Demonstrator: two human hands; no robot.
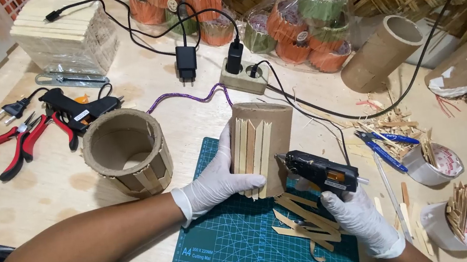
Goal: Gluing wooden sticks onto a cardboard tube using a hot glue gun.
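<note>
My left hand (216, 178), in a white glove, grips a brown cardboard tube (272, 126) lying on a green cutting mat (230, 239); several pointed wooden sticks (253, 152) are stuck side by side on its face. My right hand (362, 216), also gloved, holds a black glue gun (320, 170) whose nozzle touches the tube beside the last stick. Loose wooden sticks (305, 220) lie on the mat just below the tube.
An upright cardboard cylinder (126, 154) with sticks stands left of the mat. Red pliers (13, 145), a second glue gun (74, 110), a power strip (245, 76), blue pliers (382, 141), tape rolls holding sticks (459, 221), more tubes (382, 51) and bagged baskets (304, 25) surround it.
</note>
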